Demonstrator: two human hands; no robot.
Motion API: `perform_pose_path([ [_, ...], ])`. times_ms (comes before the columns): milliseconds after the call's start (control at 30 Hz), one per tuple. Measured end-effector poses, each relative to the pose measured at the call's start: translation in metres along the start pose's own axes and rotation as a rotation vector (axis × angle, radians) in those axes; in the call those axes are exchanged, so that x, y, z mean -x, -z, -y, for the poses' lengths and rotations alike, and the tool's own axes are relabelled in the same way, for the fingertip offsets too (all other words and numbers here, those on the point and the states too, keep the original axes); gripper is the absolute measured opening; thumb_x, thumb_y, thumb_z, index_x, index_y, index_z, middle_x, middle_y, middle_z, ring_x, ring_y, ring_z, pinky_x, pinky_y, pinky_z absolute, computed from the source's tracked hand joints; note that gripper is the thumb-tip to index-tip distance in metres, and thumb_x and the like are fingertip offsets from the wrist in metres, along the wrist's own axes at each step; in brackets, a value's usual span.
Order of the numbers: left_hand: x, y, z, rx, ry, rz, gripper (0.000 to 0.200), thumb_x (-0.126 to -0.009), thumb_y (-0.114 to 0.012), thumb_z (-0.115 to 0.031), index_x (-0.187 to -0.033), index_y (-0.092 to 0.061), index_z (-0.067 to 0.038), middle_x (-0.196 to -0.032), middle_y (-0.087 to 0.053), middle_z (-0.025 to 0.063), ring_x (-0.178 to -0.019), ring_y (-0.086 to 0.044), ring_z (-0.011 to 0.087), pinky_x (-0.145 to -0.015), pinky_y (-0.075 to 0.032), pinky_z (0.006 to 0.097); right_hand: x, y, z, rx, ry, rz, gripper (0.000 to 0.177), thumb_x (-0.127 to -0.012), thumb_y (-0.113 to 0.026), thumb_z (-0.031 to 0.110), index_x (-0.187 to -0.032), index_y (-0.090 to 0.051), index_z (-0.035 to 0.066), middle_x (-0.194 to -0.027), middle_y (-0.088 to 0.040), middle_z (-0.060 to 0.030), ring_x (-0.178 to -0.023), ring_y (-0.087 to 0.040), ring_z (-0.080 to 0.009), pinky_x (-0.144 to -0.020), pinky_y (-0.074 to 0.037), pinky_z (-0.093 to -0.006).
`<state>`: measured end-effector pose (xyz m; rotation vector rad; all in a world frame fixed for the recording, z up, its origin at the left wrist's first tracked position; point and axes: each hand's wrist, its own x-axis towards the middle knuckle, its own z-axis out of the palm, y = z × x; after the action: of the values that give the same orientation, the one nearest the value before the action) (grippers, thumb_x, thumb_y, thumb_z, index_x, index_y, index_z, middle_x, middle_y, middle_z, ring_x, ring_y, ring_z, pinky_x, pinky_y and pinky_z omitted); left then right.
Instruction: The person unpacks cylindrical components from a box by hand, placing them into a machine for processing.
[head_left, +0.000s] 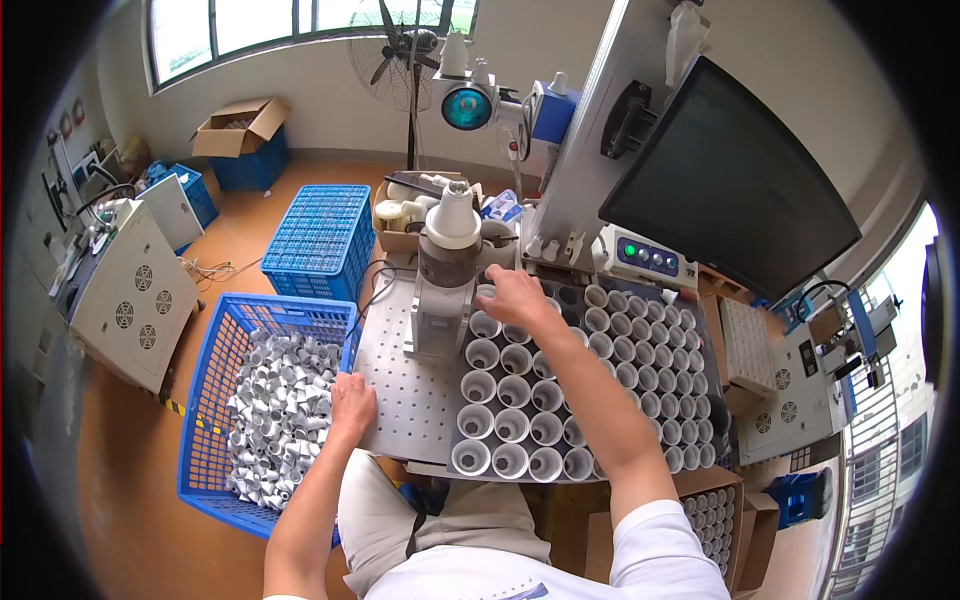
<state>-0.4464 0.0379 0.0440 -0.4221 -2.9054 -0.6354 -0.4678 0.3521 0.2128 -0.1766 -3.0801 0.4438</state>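
Note:
Rows of white cups [512, 425] stand open end up on the perforated metal table [400, 400]. My right hand [512, 298] is at the back left of these rows, its fingers bent down at a cup near the grey machine head. On that head [446, 265] sits a white cone-shaped part [453, 215], pointing up. My left hand [353, 402] is at the right rim of the blue basket [270, 308], fingers curled; what they hold, if anything, is hidden. The basket holds a heap of small white and grey parts [280, 420].
Behind the table are a blue crate [318, 240], a carton of parts [395, 240] and a fan [398, 45]. A dark monitor [735, 180] and a control box with lit buttons [645, 256] stand at the back right. An open carton [735, 540] is at lower right.

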Motion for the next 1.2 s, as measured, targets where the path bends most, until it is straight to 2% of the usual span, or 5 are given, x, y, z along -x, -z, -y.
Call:
perform_pose_path([
  [300, -0.002, -0.002, 0.006, 0.034, 0.025, 0.008, 0.019, -0.075, -0.051, -0.013, -0.077, -0.058, 0.004, -0.087, -0.056, 0.0241, -0.087, -0.054, 0.0388, -0.082, -0.043, 0.0461, -0.009, -0.006, 0.002, 0.259, 0.100, 0.013, 0.042, -0.075, -0.061, 0.038, -0.101, -0.061, 0.005, -0.096, -0.065, -0.0157, -0.097, -0.059, -0.0329, -0.087, -0.043, -0.0438],
  [500, -0.002, 0.015, -0.008, 0.050, 0.124, 0.084, 0.020, -0.075, -0.050, -0.013, -0.080, -0.060, 0.004, -0.091, -0.057, 0.0253, -0.090, -0.055, 0.0384, -0.085, -0.044, 0.0448, -0.017, -0.008, -0.069, -0.865, -0.123, -0.420, 0.035, -0.077, -0.056, 0.027, -0.100, -0.060, 0.001, -0.082, -0.064, -0.0152, -0.069, -0.062, -0.0234, -0.067, -0.052, -0.0353],
  [733, -0.003, 0.005, 0.001, 0.029, 0.084, 0.093, 0.021, -0.076, -0.050, -0.014, -0.085, -0.059, 0.003, -0.092, -0.058, 0.0233, -0.095, -0.054, 0.0373, -0.086, -0.043, 0.0449, 0.002, -0.037, -0.106, -1.398, -0.080, -0.704, 0.028, -0.080, -0.055, 0.004, -0.104, -0.044, -0.003, -0.079, -0.055, -0.0076, -0.064, -0.056, -0.0127, -0.058, -0.053, -0.0254],
  [933, -0.002, 0.002, 0.004, -0.006, 0.041, 0.096, 0.022, -0.077, -0.050, -0.016, -0.083, -0.058, 0.004, -0.091, -0.057, 0.0242, -0.094, -0.053, 0.0386, -0.085, -0.043, 0.0457, 0.001, -0.048, -0.114, -1.333, -0.077, -0.785, 0.030, -0.072, -0.059, 0.005, -0.096, -0.043, 0.000, -0.079, -0.052, -0.0086, -0.065, -0.056, -0.0148, -0.061, -0.053, -0.0276],
  [1200, 0.002, 0.000, 0.005, -0.018, 0.080, 0.097, 0.023, -0.077, -0.049, -0.015, -0.086, -0.059, 0.004, -0.093, -0.057, 0.0258, -0.091, -0.055, 0.0399, -0.085, -0.044, 0.0463, 0.008, -0.049, -0.114, -1.081, -0.137, -0.832, 0.029, -0.065, -0.065, 0.009, -0.080, -0.041, 0.004, -0.077, -0.043, -0.0038, -0.068, -0.041, -0.0140, -0.065, -0.039, -0.0272],
])
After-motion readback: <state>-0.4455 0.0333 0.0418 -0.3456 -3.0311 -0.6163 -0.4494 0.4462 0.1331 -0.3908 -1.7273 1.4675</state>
